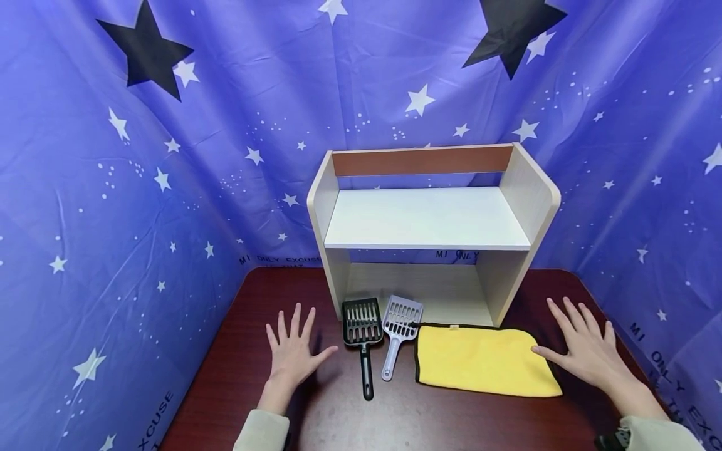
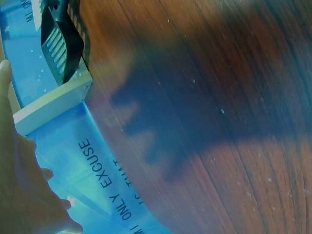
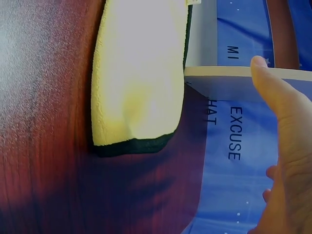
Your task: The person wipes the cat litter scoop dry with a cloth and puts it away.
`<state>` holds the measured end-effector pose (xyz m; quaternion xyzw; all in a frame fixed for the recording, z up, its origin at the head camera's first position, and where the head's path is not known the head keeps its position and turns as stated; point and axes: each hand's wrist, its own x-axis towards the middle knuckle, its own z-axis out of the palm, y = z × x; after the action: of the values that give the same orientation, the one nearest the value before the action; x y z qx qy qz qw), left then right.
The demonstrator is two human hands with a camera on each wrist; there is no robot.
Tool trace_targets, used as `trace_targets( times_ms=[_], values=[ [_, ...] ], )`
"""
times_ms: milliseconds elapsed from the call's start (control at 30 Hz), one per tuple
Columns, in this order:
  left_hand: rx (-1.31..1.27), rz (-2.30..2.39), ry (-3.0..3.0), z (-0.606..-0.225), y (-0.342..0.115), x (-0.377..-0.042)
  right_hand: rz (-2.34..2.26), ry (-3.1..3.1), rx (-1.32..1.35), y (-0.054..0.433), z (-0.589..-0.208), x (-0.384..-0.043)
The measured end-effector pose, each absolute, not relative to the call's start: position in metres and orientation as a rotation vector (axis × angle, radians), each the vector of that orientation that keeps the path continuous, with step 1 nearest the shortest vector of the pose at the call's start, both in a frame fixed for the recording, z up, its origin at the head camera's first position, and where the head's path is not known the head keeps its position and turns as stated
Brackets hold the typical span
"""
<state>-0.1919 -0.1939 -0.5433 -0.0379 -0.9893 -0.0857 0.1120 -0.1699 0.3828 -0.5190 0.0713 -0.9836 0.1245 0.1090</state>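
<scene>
My left hand (image 1: 293, 356) is held over the left of the table with its fingers spread and nothing in it. Nearest to it lies a black slotted litter scoop (image 1: 363, 322), its handle toward me. Beside that is a light grey litter scoop (image 1: 401, 319), whose head reaches the shelf's front. A yellow cloth (image 1: 485, 360) with dark edging lies flat to the right, its left edge by the grey scoop. My right hand (image 1: 591, 352) hovers at the cloth's right end, fingers also spread and holding nothing; its thumb overlaps the cloth in the head view.
A small two-tier shelf unit (image 1: 427, 219) with pale side panels stands at the back of the dark red wooden table (image 1: 225, 363). Blue star-printed curtain (image 1: 225, 156) hangs behind and along both sides. In the left wrist view, the hand's shadow falls on the wood.
</scene>
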Motion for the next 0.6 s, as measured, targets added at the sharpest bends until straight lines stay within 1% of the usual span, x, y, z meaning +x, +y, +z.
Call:
trace_targets(
  times_ms=[400,600],
  values=[
    [-0.155,-0.232,-2.889,-0.548,-0.175,-0.191,0.408,-2.868,0.261,0.375,-0.53,-0.168],
    [-0.189,-0.235,-2.872,-0.545,-0.163,-0.189,0.452,-2.838,0.333,0.369,-0.532,-0.168]
  ],
)
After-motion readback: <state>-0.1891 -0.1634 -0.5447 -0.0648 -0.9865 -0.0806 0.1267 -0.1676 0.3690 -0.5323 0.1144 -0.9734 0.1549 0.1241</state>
